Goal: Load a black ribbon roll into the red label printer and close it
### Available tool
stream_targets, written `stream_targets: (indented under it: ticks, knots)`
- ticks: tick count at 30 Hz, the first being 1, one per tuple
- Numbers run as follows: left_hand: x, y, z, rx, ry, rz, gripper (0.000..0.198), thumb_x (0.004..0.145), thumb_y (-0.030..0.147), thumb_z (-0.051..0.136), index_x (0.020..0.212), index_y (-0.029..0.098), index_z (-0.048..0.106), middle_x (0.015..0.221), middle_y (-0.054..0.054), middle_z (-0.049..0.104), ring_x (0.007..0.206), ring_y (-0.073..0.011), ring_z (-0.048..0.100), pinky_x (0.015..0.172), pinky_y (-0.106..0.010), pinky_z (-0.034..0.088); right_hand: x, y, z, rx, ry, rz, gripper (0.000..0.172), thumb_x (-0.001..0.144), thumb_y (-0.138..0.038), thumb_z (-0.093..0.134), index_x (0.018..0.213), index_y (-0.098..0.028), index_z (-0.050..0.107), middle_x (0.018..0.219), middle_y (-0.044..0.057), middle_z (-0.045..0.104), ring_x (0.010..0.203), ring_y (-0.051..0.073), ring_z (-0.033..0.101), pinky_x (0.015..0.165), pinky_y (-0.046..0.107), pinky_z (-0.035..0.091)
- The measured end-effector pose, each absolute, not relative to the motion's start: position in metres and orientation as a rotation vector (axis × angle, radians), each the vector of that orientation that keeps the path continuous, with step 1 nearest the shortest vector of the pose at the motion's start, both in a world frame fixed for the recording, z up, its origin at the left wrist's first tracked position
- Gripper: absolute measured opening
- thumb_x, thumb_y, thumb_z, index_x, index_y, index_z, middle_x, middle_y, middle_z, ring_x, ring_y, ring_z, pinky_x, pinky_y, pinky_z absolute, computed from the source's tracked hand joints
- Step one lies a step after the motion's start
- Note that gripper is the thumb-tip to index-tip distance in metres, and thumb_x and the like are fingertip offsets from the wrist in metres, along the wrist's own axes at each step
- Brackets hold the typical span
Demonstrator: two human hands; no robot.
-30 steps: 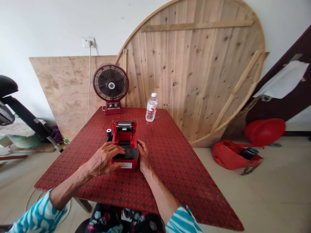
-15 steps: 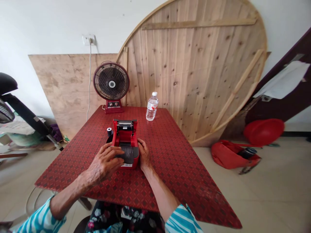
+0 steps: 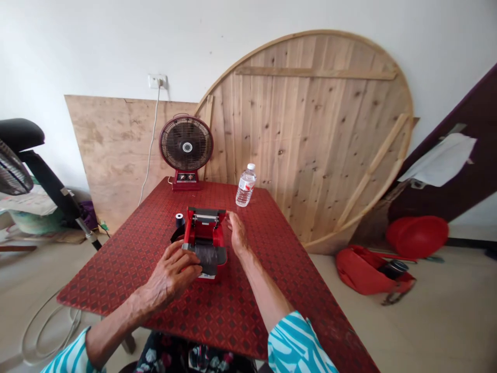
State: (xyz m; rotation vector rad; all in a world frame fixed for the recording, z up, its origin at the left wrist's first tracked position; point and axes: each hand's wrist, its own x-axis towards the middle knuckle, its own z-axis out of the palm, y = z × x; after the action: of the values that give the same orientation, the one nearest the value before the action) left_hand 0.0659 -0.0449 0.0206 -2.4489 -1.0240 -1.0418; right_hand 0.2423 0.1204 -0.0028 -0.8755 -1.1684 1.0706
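Note:
A small red receipt printer stands on the table with its lid raised. A dark strip of paper comes out over its front. My left hand is at the printer's front left, its curled fingers on the strip's left edge. My right hand is at the lid's upper right corner with the fingertips on it; the thumb is hidden. Just behind the printer on the left stands a paper roll, with a dark round thing partly hidden beside my left hand.
The red patterned table also bears a water bottle and a fan. A large round wooden board leans against the wall. On the floor to the right are a red bag and a red basin.
My right hand has moved from the printer's right side up to the lid's corner. The lid looks tilted a little more towards me. My left hand stays by the strip. The view has tilted up.

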Motion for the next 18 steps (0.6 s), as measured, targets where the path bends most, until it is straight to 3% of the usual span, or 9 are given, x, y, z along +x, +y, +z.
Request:
stream_targets:
  ticks: [7,13,18]
  knots:
    - [0.064,-0.047,0.013,-2.427,-1.055,-1.045,0.015,0.091,0.011,0.053,0.095,0.022,0.064,0.094,-0.001,0.072,0.097,-0.0148,0.065,0.109,-0.041,0.033,0.252,0.081,-0.017,-0.895,-1.243,0.98,0.024,0.072,-0.045,0.066,0.069,-0.021,0.068,0.109,0.007,0.067,0.106,0.024,0.058,0.097,0.039,0.04]
    - [0.057,-0.048,0.011,-2.465,-1.127,-1.105,0.013,0.091,0.024,0.056,0.101,0.022,0.064,0.097,-0.004,0.072,0.098,-0.0179,0.065,0.108,-0.044,0.036,0.25,0.07,-0.034,-0.891,-1.166,1.083,0.024,0.072,-0.04,0.066,0.089,-0.024,0.07,0.119,0.006,0.063,0.113,0.024,0.055,0.099,0.04,0.041]
    - [0.043,-0.029,0.016,-2.361,-1.359,-1.099,0.04,0.096,0.041,0.044,0.128,0.018,0.053,0.123,-0.013,0.064,0.117,-0.0247,0.056,0.107,-0.047,0.035,0.248,0.068,-0.037,-0.901,-1.142,1.128,0.028,0.074,-0.039,0.064,0.098,-0.025,0.07,0.117,0.005,0.065,0.114,0.025,0.055,0.099,0.041,0.042]
